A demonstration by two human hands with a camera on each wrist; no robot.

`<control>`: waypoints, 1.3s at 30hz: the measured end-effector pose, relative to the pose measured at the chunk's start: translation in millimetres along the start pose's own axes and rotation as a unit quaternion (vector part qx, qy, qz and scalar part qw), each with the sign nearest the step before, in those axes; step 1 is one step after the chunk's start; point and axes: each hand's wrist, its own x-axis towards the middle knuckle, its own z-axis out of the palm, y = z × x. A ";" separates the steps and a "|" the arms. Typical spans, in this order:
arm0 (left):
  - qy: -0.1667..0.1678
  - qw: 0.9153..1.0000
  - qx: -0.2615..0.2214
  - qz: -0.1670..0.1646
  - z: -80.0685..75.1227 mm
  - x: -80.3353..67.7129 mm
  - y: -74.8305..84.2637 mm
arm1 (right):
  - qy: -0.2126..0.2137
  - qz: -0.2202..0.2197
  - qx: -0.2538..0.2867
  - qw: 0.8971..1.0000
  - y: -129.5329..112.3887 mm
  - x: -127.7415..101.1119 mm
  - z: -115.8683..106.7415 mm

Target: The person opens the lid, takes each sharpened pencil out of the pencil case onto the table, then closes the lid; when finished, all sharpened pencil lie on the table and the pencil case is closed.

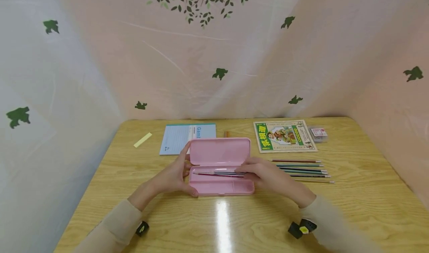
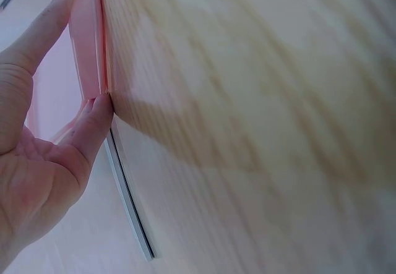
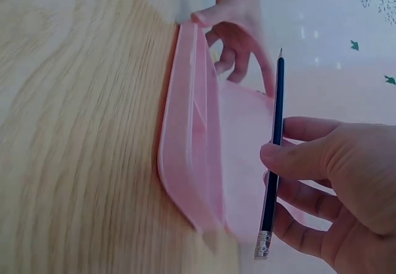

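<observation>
A pink pencil case (image 1: 211, 188) lies on the wooden table with its lid (image 1: 219, 151) raised at the back. At its left end my left hand (image 1: 170, 176) grips it, thumb at the front corner and index finger up along the lid. Over the tray, my right hand (image 1: 268, 175) pinches a dark pencil (image 3: 278, 104) between thumb and fingers, its sharpened tip to the left and the metal eraser end to the right. A dark red pencil (image 1: 205, 174) shows in the tray's long back compartment, partly hidden by my right hand.
Several pencils (image 1: 296, 161) lie in a row right of the case. Behind stand out a blue-edged notebook (image 1: 175, 138), a yellow strip (image 1: 142, 140), a green-and-cream booklet (image 1: 285, 137) and a small clear box (image 1: 318, 134). A patterned curtain (image 1: 187, 85) hangs beyond the table.
</observation>
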 end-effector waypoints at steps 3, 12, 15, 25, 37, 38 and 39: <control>0.001 1.000 0.006 0.003 -0.7 -0.3 0.5 | 0.013 -0.015 -0.010 1.000 7.4 -18.1 -10.3; 0.001 1.000 0.006 -0.004 -1.6 -0.8 -0.4 | 0.046 -0.027 -0.049 0.997 33.4 -77.4 -37.2; 0.002 1.000 0.007 -0.006 -1.8 -1.4 0.1 | 0.068 -0.031 -0.066 0.995 46.1 -97.8 -40.5; 0.005 1.000 0.005 -0.007 -2.7 -1.1 1.7 | 0.085 -0.031 -0.122 0.988 78.5 -150.6 -39.1; 0.005 1.000 0.002 0.006 -0.8 -0.8 1.4 | 0.101 0.024 -0.176 0.979 87.1 -169.7 -33.7; 0.006 1.000 0.004 0.004 -0.6 -0.9 1.5 | 0.104 0.026 -0.177 0.978 87.9 -170.5 -33.0; 0.006 1.000 0.005 0.003 -0.4 -1.0 1.6 | 0.107 0.027 -0.178 0.978 88.7 -171.2 -32.3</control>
